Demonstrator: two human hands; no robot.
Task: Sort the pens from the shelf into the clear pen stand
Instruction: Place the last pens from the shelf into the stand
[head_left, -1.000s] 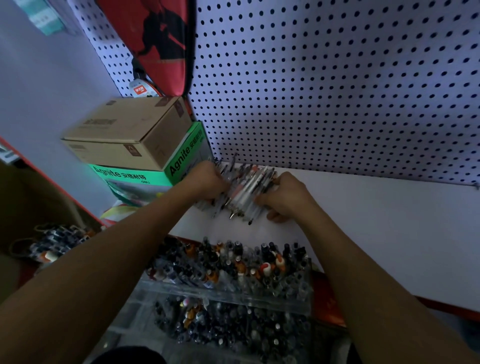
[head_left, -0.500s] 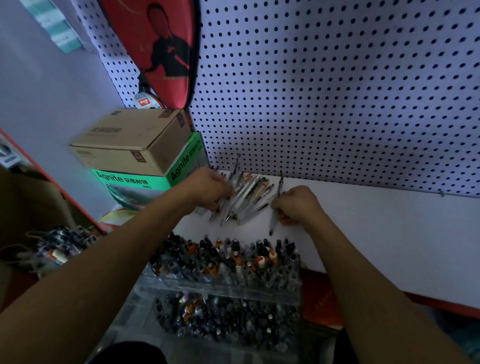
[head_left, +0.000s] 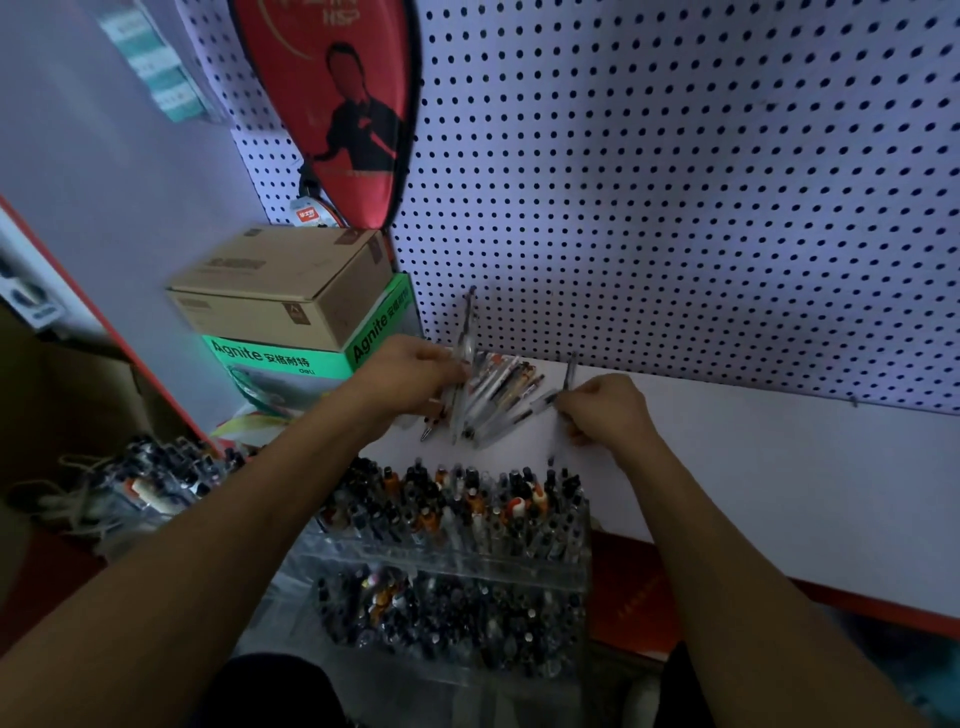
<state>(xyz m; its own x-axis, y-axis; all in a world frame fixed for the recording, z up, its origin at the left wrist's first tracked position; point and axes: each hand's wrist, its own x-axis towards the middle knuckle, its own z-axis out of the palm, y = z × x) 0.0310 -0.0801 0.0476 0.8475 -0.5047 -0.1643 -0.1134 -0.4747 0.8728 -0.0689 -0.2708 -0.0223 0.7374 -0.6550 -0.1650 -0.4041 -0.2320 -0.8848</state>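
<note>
Many pens (head_left: 498, 397) lie in a loose fan on the white shelf (head_left: 753, 467), close to the pegboard (head_left: 675, 182) at the back, tips mostly pointing toward seven o'clock. One clear pen (head_left: 464, 358) stands steeper than the rest, its upper end reaching up over the pegboard at twelve o'clock from the pile. The left hand (head_left: 410, 376) rests on the nine o'clock edge of the pile with curled fingers gripping this pen and perhaps a few neighbours (the blur makes the count uncertain). The right hand (head_left: 610, 408) sits at three o'clock from the pile, fingers bent inward, pinching a single dark pen (head_left: 569, 376) that pokes up past the knuckles toward twelve o'clock and shows again below the hand.

At six o'clock from the pile, nearer the person, stands the clear pen stand (head_left: 452, 564), a stepped acrylic rack with two visible tiers, both crowded with upright pens whose caps are black, orange and white. Both bare forearms pass on either side of it.

At nine o'clock from the pile a brown cardboard box (head_left: 280, 288) sits on top of a green box (head_left: 311, 361) printed "Agnite". Above them, at eleven o'clock, a red racket cover (head_left: 343, 104) hangs against the pegboard. Further out at eight o'clock, another cluster of small dark-capped items (head_left: 156, 467) sits on a lower level.
</note>
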